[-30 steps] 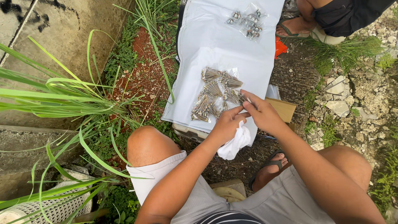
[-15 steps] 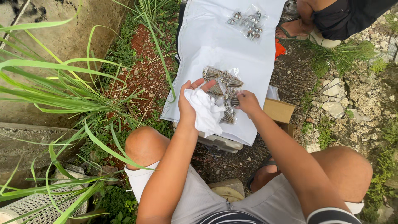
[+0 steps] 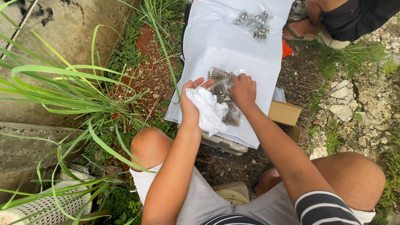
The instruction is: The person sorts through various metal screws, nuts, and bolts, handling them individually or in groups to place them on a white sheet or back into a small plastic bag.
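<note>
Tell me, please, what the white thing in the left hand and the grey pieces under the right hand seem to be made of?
The white rag in the left hand looks like soft matte cloth: it crumples and folds loosely. The screws under the right hand look like metal, probably steel, with a dull grey-silver shine and thin straight shanks.

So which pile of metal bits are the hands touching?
The near pile of long screws, under the right hand. The small bag of round bits lies far off, untouched.

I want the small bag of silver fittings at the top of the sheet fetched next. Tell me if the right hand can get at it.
Probably yes: the right hand rests on the screws, and bare white sheet leads to the bag of fittings.
</note>
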